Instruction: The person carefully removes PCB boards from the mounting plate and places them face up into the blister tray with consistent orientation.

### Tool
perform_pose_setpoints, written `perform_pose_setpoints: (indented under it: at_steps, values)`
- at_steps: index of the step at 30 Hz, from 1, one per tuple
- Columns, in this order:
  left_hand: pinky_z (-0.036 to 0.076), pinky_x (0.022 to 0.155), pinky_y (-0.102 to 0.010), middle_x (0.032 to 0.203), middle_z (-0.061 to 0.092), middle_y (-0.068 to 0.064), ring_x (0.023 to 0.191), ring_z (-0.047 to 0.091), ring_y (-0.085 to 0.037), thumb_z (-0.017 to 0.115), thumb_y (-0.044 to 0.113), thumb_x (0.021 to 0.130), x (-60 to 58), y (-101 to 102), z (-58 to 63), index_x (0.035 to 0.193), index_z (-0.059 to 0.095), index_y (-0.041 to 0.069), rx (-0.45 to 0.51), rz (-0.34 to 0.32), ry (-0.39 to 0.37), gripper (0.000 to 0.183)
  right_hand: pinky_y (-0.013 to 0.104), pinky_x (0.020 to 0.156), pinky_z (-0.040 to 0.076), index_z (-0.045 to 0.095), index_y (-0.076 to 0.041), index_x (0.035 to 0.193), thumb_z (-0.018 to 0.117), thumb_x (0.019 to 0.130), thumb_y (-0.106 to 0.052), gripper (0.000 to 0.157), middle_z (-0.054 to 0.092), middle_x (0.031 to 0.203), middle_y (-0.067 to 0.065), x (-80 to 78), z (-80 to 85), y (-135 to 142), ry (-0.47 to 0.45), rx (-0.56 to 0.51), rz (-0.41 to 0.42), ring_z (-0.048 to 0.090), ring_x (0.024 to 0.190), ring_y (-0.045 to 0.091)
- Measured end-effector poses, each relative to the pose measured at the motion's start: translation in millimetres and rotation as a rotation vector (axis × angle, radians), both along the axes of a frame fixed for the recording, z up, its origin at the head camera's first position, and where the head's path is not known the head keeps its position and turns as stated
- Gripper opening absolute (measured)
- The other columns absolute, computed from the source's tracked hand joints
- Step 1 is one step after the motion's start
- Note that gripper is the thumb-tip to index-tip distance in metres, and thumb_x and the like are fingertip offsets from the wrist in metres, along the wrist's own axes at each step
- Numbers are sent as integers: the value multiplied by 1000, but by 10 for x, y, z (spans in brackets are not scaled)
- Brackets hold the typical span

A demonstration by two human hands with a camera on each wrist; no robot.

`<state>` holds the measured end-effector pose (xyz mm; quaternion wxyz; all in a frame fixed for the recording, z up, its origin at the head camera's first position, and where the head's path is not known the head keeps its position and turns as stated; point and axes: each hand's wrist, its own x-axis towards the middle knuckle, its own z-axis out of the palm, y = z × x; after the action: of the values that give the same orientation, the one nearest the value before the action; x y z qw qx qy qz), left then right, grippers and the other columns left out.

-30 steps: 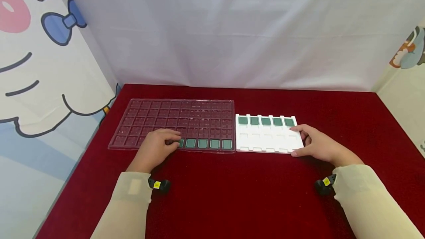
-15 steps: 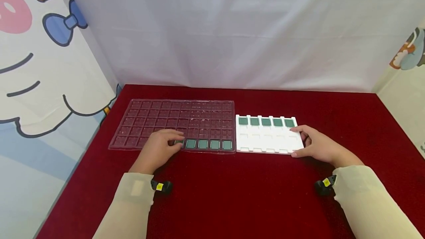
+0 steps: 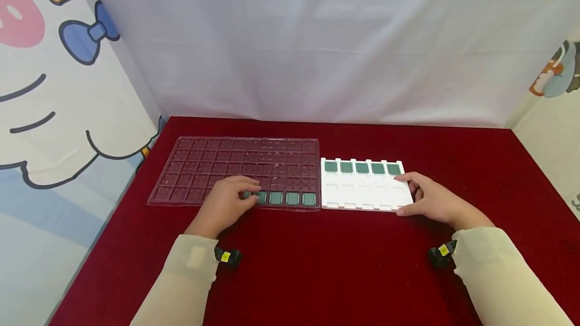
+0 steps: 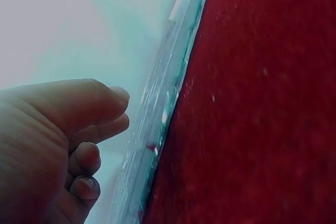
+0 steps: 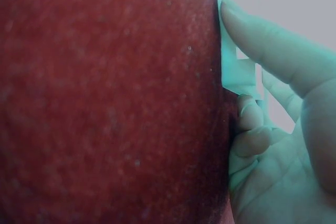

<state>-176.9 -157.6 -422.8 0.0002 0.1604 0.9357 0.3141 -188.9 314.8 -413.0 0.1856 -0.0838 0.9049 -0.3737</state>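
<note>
Left hand [image 3: 224,204]: palm down on the near edge of the clear tray [image 3: 204,165], fingers curled over the leftmost green chip [image 3: 260,197] of the near row. Whether the fingertips actually pinch that chip cannot be told; it is mostly covered by the hand. In the left wrist view the curled fingers [image 4: 86,158] sit just beside the tray's transparent rim [image 4: 157,129], and nothing is seen held between them.

Right hand [image 3: 432,200]: grasping the right end of the white tray [image 3: 362,192], thumb against its near right corner, index finger laid on its right edge. The right wrist view shows the thumb [image 5: 262,40] pressed flat on the white tray's edge [image 5: 239,74] and the other fingers curled beneath it.

Green chips: three more [image 3: 292,198] lie uncovered in the near row of the clear tray, to the right of the left hand, each in its own pocket. Five further green chips [image 3: 361,167] fill the far row of the white tray.

Clear tray: many-pocketed, flat on the red cloth [image 3: 317,265], left of the white tray; the two trays lie side by side, edges just beside one another.

White tray: near rows of slots unfilled.

Surround: pale sleeves [image 3: 498,270] on both arms, a small black device [image 3: 228,256] at each wrist; white curtain [image 3: 317,39] behind the table; cartoon-printed panel [image 3: 54,89] at far left.
</note>
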Motion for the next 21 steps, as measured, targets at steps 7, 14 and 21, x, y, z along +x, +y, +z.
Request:
perform_pose_setpoints:
  at_steps: [7, 14, 21]
  values:
    - [51, 102, -50, 131, 68, -6, 125, 60, -29, 74, 16, 95, -55, 95, 82, 123, 77, 10, -6, -10, 16, 29, 28, 65, 45, 40, 1, 151, 89, 82, -23, 88, 54, 110, 14, 1, 8, -1, -1, 4, -1, 49, 87, 26]
    - [49, 105, -50, 131, 69, -5, 128, 58, -29, 75, 17, 95, -94, 200, 131, 123, 77, 10, -20, -30, 16, 29, 28, 65, 44, 40, 1, 152, 89, 82, -24, 89, 53, 110, 14, -2, 13, -5, -3, 10, -2, 48, 87, 26]
    - [48, 106, -49, 129, 70, -4, 126, 60, -28, 74, 17, 95, -127, 342, 128, 120, 78, 10, 4, -61, 28, 26, 28, 65, 44, 40, 1, 151, 88, 82, -23, 88, 54, 110, 14, -3, 0, 3, -3, 2, -1, 49, 87, 26]
